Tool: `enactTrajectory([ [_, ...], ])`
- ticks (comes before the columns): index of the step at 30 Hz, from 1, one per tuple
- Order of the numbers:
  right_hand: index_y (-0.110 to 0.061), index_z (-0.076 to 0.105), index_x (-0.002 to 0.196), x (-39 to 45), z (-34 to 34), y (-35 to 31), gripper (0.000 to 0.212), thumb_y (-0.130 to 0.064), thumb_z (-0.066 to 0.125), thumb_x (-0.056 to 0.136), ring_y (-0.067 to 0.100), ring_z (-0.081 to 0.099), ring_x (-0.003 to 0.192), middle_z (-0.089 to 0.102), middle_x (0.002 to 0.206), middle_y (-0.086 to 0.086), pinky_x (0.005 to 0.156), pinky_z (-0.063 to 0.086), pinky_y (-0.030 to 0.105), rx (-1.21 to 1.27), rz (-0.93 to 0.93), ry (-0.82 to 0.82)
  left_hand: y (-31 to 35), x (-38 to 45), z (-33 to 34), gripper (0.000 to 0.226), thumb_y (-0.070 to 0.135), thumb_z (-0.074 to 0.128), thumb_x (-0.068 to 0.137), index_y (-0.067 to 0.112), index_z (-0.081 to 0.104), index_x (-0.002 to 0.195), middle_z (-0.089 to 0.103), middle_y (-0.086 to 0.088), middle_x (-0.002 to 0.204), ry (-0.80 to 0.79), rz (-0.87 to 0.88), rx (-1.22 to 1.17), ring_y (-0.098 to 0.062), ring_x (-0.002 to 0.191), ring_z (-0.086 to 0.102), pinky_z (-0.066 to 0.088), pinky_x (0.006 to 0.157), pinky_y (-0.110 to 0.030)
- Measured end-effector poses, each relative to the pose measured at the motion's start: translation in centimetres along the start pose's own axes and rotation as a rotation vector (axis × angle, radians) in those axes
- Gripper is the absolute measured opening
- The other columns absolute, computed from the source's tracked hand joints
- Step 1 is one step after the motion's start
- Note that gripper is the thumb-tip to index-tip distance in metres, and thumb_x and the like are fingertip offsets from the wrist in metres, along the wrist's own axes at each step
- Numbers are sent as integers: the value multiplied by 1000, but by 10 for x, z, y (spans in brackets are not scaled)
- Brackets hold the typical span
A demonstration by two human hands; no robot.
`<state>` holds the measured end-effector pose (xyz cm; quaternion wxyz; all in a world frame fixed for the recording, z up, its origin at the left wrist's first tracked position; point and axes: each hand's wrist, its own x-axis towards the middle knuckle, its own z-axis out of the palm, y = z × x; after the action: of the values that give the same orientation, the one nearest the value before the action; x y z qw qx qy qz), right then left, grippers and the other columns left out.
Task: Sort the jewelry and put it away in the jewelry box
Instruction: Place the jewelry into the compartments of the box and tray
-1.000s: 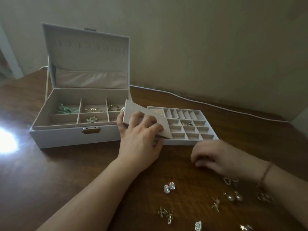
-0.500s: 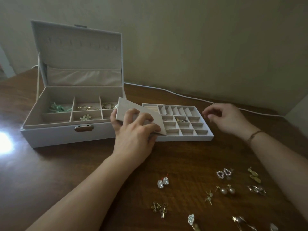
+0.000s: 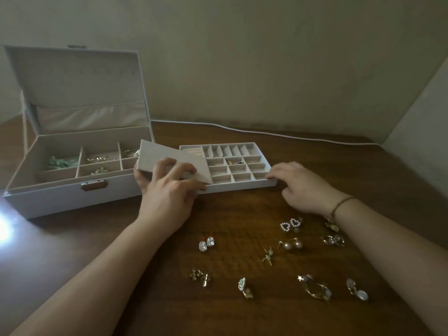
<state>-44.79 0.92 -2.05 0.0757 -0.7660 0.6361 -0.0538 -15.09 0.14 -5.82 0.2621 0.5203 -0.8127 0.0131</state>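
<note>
A white jewelry box [image 3: 60, 192] stands open at the left, its compartments holding a green piece [image 3: 61, 162] and a few gold ones. Beside it lies the divided tray [image 3: 242, 186], with a small gold piece [image 3: 234, 162] in one cell. My left hand [image 3: 167, 192] grips a flat beige lid panel [image 3: 169, 157] tilted over the tray's left end. My right hand [image 3: 298, 185] rests at the tray's front right corner, fingertips touching its wall. Several earrings lie loose on the table in front: a pearl pair [image 3: 291, 244], a heart pair [image 3: 289, 224], a white drop pair [image 3: 206, 243].
A white cable [image 3: 266, 134] runs along the back of the wooden table [image 3: 97, 251] by the wall. A bright glare spot [image 3: 3, 226] sits at the left edge. A bracelet [image 3: 339, 206] circles my right wrist.
My right hand has come back from behind the tray's far right to its front right corner. The left hand keeps its hold on the panel.
</note>
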Motion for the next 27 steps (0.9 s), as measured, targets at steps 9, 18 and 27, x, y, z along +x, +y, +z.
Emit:
enactTrajectory([
  [9, -36, 61, 114, -29, 3, 21, 36, -9, 48, 94, 0, 43, 110, 52, 109, -23, 93, 41, 23, 57, -39, 11, 6, -11, -1, 22, 18, 80, 81, 33, 78, 97, 66, 7, 125, 12, 170, -93, -32, 128, 45, 33, 91, -72],
  [18, -41, 62, 90, -80, 5, -1, 11, -51, 58, 86, -5, 54, 62, 56, 70, -21, 53, 42, 11, 1, 10, 326, 4, -13, 3, 24, 9, 81, 81, 28, 79, 96, 68, 10, 116, 72, 219, -219, -20, 122, 49, 33, 90, -51],
  [27, -38, 62, 108, -71, 24, -22, 22, -49, 60, 89, 0, 51, 90, 51, 100, -20, 77, 49, 20, 99, 42, 40, 1, -7, -4, 22, 33, 61, 91, 21, 78, 98, 68, 7, 109, 60, 315, -263, -18, 110, 57, 53, 90, -36],
])
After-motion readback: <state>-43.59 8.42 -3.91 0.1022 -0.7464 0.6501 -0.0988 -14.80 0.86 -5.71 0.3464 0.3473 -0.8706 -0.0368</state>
